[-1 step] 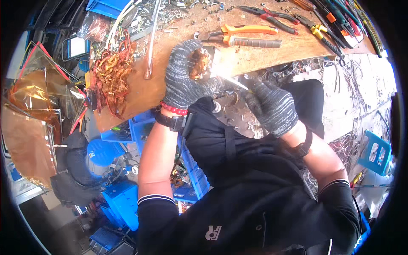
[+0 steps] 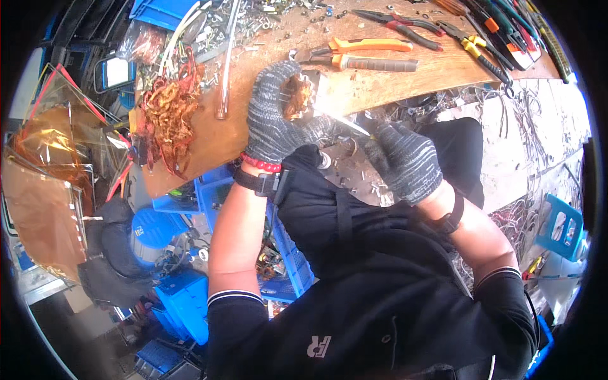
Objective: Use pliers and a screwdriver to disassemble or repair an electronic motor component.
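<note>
My left hand (image 2: 271, 117), in a grey knit glove, is closed round a block with a ragged copper-brown coil (image 2: 297, 98) and a shiny metal side. Strong glare washes out the block's right side. My right hand (image 2: 406, 161), gloved alike, grips a thin screwdriver (image 2: 350, 125); its handle is hidden in the fist. The bright shaft points up and left toward the block. Glare hides whether its tip touches. Just beyond the left hand lie orange-handled pliers (image 2: 373, 45) and a tool with a brown-and-orange grip (image 2: 380, 64).
On the wooden bench (image 2: 212, 149) sits a heap of copper-coloured scraps (image 2: 170, 120) at the left. A clear rod (image 2: 225, 82) lies beside it. Red-handled pliers (image 2: 411, 30) and yellow-handled pliers (image 2: 478, 52) lie far right. Blue crates (image 2: 282, 244) stand below the bench; a blue stool (image 2: 560, 228) is at right.
</note>
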`<move>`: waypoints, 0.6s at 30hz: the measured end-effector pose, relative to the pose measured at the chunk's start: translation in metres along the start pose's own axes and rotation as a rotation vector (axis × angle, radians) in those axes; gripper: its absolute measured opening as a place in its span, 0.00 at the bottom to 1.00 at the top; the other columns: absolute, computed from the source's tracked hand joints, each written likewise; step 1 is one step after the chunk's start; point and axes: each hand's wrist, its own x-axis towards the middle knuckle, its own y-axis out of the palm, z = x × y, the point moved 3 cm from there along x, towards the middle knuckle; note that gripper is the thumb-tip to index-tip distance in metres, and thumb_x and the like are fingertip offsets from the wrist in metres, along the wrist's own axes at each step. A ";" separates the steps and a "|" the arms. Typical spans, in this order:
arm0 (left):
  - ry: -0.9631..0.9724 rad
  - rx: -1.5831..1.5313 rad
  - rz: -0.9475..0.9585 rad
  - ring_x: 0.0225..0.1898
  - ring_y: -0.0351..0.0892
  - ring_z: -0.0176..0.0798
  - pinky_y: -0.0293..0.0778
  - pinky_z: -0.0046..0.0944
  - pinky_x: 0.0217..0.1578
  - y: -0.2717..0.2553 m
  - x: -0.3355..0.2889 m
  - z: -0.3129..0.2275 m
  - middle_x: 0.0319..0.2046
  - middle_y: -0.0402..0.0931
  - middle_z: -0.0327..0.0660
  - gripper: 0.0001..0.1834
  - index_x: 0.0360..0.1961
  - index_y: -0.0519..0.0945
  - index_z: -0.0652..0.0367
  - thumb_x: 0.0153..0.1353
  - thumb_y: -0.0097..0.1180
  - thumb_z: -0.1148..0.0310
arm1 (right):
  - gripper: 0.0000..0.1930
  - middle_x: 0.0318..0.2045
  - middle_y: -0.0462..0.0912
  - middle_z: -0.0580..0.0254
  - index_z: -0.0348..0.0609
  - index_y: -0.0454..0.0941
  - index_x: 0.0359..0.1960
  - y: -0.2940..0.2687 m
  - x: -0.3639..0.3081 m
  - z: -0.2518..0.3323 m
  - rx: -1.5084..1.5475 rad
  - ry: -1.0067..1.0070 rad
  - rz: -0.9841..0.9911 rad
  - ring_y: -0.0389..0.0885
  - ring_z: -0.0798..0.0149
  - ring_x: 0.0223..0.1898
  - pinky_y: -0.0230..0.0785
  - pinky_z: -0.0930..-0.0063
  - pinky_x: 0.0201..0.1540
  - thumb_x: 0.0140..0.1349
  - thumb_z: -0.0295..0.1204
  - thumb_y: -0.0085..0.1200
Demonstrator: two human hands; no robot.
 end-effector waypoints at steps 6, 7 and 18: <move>0.094 0.116 -0.029 0.58 0.79 0.43 0.77 0.47 0.61 0.001 0.000 -0.005 0.55 0.78 0.44 0.45 0.65 0.74 0.61 0.48 0.83 0.60 | 0.21 0.41 0.87 0.52 0.50 0.82 0.60 -0.039 0.001 0.012 -0.288 -0.013 0.059 0.88 0.49 0.36 0.81 0.56 0.35 0.66 0.38 0.64; 0.081 0.079 -0.029 0.58 0.79 0.43 0.78 0.46 0.61 0.001 0.000 -0.005 0.55 0.78 0.44 0.45 0.65 0.74 0.62 0.48 0.83 0.60 | 0.21 0.41 0.87 0.52 0.49 0.82 0.59 -0.044 0.001 0.015 -0.294 -0.007 0.050 0.88 0.49 0.37 0.81 0.55 0.36 0.66 0.38 0.64; -0.007 -0.069 -0.077 0.53 0.82 0.42 0.80 0.45 0.56 0.002 -0.002 0.005 0.52 0.79 0.44 0.47 0.63 0.75 0.61 0.44 0.87 0.58 | 0.19 0.36 0.84 0.56 0.43 0.81 0.50 -0.064 0.009 0.051 -0.464 -0.052 -0.072 0.85 0.52 0.38 0.77 0.55 0.35 0.58 0.36 0.63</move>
